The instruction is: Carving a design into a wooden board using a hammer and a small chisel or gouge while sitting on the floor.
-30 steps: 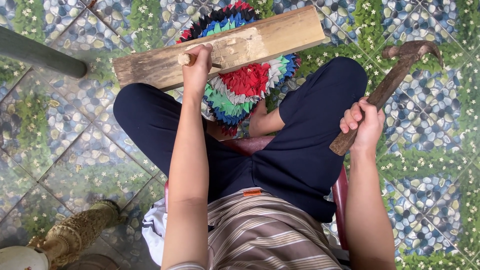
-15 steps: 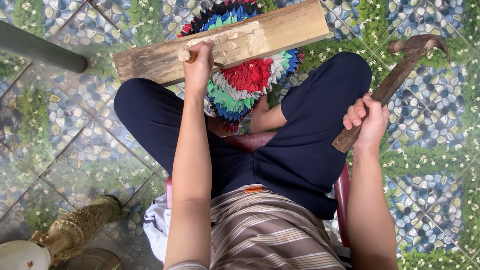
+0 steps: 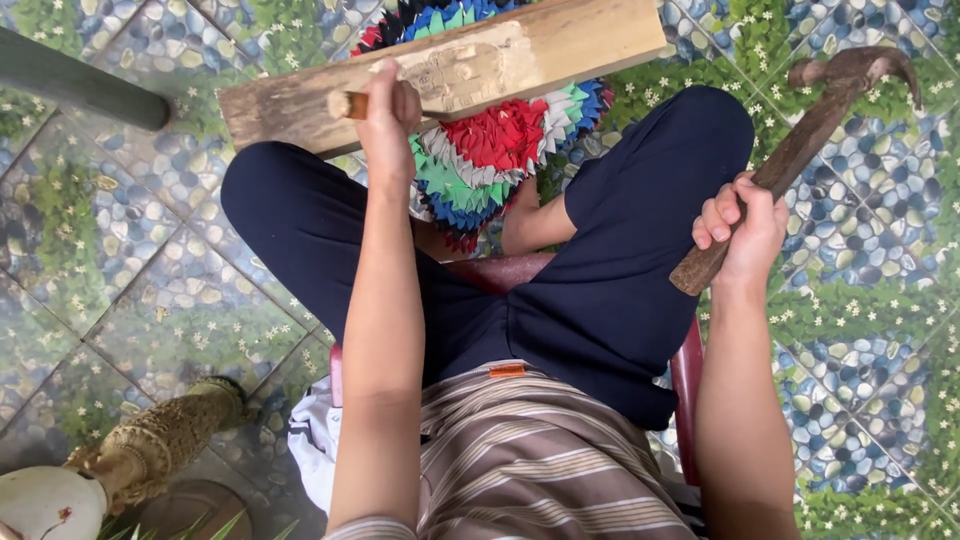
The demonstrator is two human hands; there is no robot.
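A pale wooden plank (image 3: 560,45) lies slanted across a round multicoloured rag mat (image 3: 500,150) on the tiled floor, beyond my knees. My left hand (image 3: 385,110) is closed round a short wooden-handled tool (image 3: 345,103) that stands on the plank's carved middle. Out to the right, my right hand (image 3: 740,225) grips the wooden handle of a hammer (image 3: 800,140), its rusty claw head raised over the floor and apart from the plank. I sit on a low red stool (image 3: 685,385), in dark trousers and a striped shirt.
A dark green pole (image 3: 75,85) crosses the upper left. A carved, ornate pot stand (image 3: 150,450) and a white round object (image 3: 45,505) sit at the lower left, with green leaf tips beside them. Pebble-and-flower patterned tiles (image 3: 880,330) cover the floor.
The view has shifted slightly; the plank and mat sit a little higher in the frame. Both hands keep their grips, the hammer stays raised at the right.
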